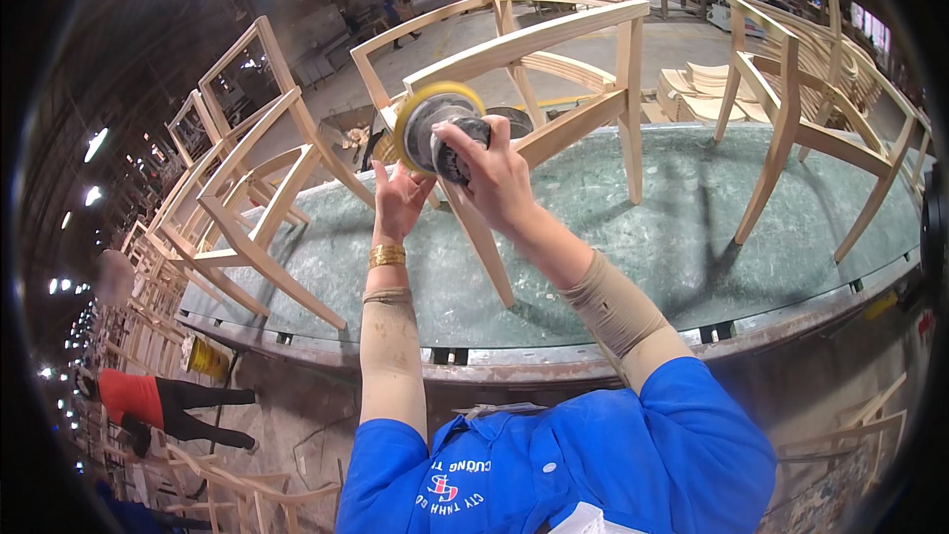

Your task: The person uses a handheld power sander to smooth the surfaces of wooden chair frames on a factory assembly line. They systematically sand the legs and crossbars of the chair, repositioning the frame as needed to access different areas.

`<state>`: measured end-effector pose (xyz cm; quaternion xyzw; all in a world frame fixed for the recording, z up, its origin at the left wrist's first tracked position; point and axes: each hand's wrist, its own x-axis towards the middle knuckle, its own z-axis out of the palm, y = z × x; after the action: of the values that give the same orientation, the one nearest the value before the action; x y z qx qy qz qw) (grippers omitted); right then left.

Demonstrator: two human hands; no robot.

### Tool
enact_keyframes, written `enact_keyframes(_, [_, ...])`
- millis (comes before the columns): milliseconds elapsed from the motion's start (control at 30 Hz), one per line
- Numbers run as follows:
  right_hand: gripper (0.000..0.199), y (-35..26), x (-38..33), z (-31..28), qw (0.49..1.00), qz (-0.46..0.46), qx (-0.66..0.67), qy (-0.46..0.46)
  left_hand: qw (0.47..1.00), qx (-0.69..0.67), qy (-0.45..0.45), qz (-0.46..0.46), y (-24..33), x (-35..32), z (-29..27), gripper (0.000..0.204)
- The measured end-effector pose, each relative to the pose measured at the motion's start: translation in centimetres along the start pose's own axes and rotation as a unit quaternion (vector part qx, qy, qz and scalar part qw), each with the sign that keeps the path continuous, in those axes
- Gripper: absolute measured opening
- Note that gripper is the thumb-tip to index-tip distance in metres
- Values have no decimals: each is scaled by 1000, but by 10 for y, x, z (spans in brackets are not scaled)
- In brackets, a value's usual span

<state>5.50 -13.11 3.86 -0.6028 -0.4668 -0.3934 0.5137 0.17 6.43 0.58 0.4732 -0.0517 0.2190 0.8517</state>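
Head view: clasping a sander [425,131] in the right hand [496,166], fingers curled; cannot tell the grip of the left hand [400,206], left of them. Beyond the fingertips, a chair [573,129], joined, apparently seatless; cannot tell sanded from unsanded.

only readable print is on the person's blue shirt [593,455]: white capital lettering [460,508] on the chest, curving above and below a small red-and-white emblem [442,487]. emblem has stylised letterforms. part of the wording is lost in cloth folds, so not all of it reads. sander [419,133]: pale marks on dark cap, too small to tell if print.
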Motion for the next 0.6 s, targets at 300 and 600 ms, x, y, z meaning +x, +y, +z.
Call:
enact_keyframes(300, [72,1,17,-7,999,23,18,35,994,7,-108,-14,19,-7,-32,78])
enact_keyframes(600, [74,10,13,-11,999,4,6,44,997,34,-73,-8,11,-5,-26,78])
